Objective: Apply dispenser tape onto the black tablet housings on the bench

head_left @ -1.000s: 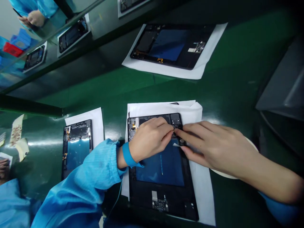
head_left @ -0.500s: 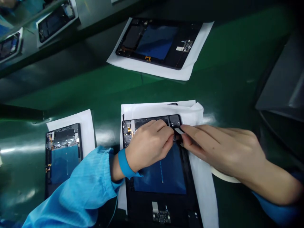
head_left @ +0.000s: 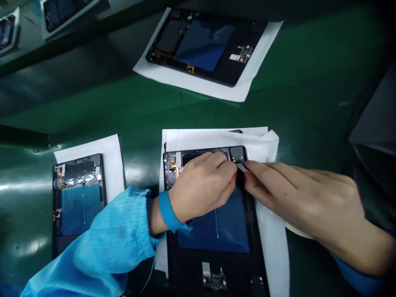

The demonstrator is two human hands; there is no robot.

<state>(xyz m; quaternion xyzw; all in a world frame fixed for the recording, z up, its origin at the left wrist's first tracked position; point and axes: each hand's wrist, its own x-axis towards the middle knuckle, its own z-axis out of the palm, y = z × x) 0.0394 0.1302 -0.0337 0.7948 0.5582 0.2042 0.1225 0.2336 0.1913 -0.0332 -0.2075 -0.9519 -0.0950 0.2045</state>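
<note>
An opened tablet [head_left: 216,260] with a blue inner panel and bare circuit boards lies in front of me on white sheeting. Over its upper right part, a short whitish strip of tape [head_left: 242,167] spans the gap between my two hands. My left hand [head_left: 204,185], wearing a blue wrist strap [head_left: 170,212], is closed with thumb and fingers pinched at the strip's left end. From the right, my right hand [head_left: 303,198] pinches the other end between thumb and forefinger. The fingertips of the left hand are partly hidden.
Another opened tablet [head_left: 80,206] lies at the left on white sheeting [head_left: 113,169]. A third tablet [head_left: 204,45] rests farther back, and others sit on a raised ledge at upper left. Beneath my right hand shows a cream curved edge [head_left: 298,232]. A dark grey object [head_left: 377,111] stands at right.
The view has shifted a little, so the tablet and both hands appear slightly farther right. Both hands keep their pinch on the strip of tape.
</note>
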